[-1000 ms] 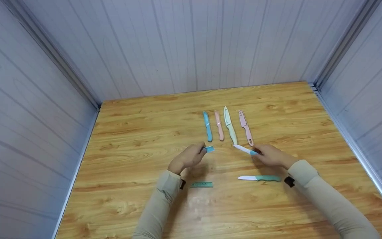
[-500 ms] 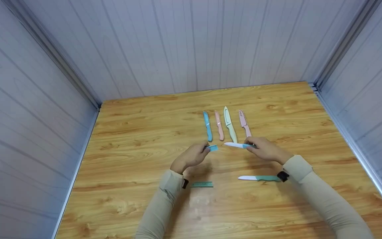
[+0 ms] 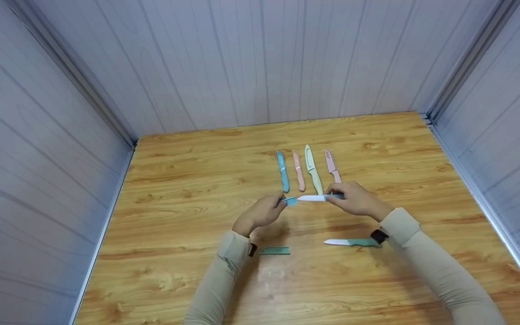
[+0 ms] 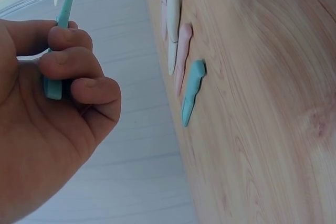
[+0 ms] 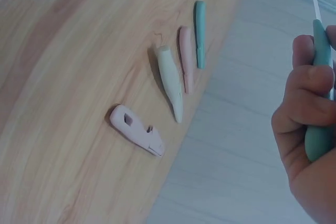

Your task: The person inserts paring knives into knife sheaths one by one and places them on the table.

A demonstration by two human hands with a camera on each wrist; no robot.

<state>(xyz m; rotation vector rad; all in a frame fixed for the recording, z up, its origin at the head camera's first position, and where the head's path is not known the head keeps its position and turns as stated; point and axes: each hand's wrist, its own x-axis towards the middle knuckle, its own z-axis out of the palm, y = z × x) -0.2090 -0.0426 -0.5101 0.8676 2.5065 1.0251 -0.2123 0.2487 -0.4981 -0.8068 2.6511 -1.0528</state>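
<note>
Blue knife (image 3: 314,198), white blade bare, is up off the worktop (image 3: 174,180) mid-scene, tip pointing left. Going left to right on my head feed: left hand (image 3: 262,211) grasping the blue sheath (image 3: 291,201), fingers curled round it, one end poking out toward the blade. Tip is right by that end; I can't tell if they touch. Nearer the person, green sheath (image 3: 275,251) lies flat on the worktop. Beyond the hands I get a row of covered knives, blade ends away from the person: sheathed blue knife (image 3: 283,174), peach knife (image 3: 299,171), cream knife (image 3: 313,169), mauve knife (image 3: 331,163). Right hand (image 3: 355,198) hides part of the mauve one's handle from my angle; it's grasping the blue knife, and my right wrist feed shows fingers wrapped round the handle. Lower right, green knife (image 3: 361,242) lies on the worktop, white blade bare and pointing left, handle end partly behind the dark wrist device (image 3: 379,236).
</note>
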